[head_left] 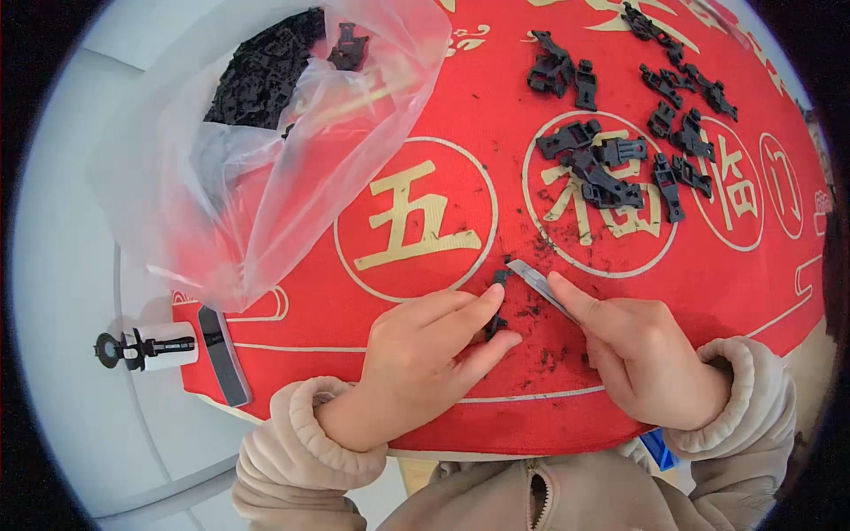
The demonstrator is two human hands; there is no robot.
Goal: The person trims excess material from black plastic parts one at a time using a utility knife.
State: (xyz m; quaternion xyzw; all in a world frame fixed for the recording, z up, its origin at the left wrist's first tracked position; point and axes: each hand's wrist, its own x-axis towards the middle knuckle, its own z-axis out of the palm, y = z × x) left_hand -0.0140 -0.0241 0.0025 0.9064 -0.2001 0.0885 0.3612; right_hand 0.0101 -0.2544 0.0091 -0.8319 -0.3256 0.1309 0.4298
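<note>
My left hand (431,354) pinches a small black plastic part (501,278) between thumb and fingers, near the front middle of the red mat. My right hand (639,350) grips a craft knife (537,285), index finger stretched along its top. The blade's tip lies close beside the upper end of the black part; whether they touch I cannot tell. Dark shavings (549,358) are scattered on the mat between and around the hands. Beyond the hands, several black plastic parts (605,181) lie in loose groups at the upper right.
A clear plastic bag (266,199) holding many black parts (266,71) stands open at the upper left. A dark flat phone-like object (223,357) and a white cylinder with a black strap (168,346) lie at the left. The red mat (310,367) has gold characters.
</note>
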